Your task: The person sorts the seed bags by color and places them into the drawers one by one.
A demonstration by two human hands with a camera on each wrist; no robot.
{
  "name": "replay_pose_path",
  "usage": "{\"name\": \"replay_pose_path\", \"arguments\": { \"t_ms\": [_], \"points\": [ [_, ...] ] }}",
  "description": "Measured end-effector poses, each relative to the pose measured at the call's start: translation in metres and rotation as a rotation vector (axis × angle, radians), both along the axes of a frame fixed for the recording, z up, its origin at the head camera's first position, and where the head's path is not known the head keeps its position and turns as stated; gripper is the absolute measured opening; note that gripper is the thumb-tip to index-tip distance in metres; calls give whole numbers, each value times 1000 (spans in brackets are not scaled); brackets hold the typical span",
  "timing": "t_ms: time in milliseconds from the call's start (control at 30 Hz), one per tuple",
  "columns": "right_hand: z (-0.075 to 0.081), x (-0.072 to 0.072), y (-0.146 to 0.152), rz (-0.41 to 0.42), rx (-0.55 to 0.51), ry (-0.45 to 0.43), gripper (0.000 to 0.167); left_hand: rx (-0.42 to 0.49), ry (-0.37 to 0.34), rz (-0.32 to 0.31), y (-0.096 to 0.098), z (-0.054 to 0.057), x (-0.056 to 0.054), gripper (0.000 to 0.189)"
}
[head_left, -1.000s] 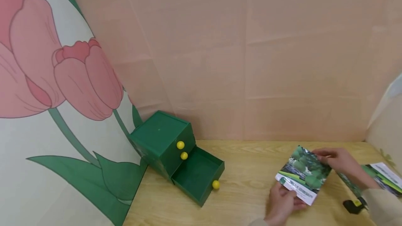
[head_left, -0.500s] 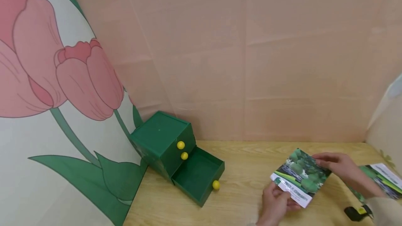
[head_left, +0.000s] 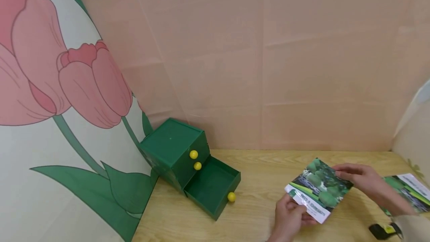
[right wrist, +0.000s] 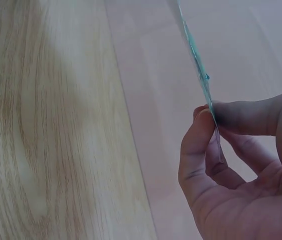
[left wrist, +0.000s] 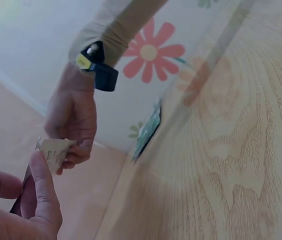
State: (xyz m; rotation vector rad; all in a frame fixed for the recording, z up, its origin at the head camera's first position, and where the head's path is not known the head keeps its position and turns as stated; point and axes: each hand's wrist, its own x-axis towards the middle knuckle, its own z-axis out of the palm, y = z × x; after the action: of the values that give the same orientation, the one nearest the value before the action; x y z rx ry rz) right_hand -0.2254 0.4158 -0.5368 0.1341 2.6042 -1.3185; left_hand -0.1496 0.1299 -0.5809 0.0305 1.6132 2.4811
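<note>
A glossy seed packet printed with round green melons and a white lower band is held tilted over the table at the right in the head view. My left hand pinches its lower left edge, thumb on the front. At the upper right edge, my right hand grips the packet between thumb and fingers. The right wrist view shows the packet edge-on in that pinch. From the left wrist view, the left fingers and the right hand are both on it.
A second similar packet lies at the far right, partly behind the right forearm. On the left stands a green drawer box with yellow knobs, its lower drawer pulled out. A pink-covered wall rises behind the table.
Both hands have carried the packet a little to the left, and more of the second packet now shows. The drawer box has stayed in place.
</note>
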Motion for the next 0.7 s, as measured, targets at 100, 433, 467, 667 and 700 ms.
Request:
{"name": "replay_pose_path", "arguments": {
  "t_ms": [100,433,467,667,700],
  "points": [
    [2,3,-2,6,-15,-15,72,-5,-8,-2,-3,2,1,35],
    [13,7,-13,37,-8,-26,71,16,-4,-16,-19,12,4,36],
    [15,8,-15,40,-4,-19,70,18,-9,-19,-20,13,5,35],
    [22,10,-23,57,-5,30,64,24,-11,-38,-29,20,6,36],
    [23,10,-24,56,-9,31,64,27,-4,-42,-31,21,6,36]
  ]
}}
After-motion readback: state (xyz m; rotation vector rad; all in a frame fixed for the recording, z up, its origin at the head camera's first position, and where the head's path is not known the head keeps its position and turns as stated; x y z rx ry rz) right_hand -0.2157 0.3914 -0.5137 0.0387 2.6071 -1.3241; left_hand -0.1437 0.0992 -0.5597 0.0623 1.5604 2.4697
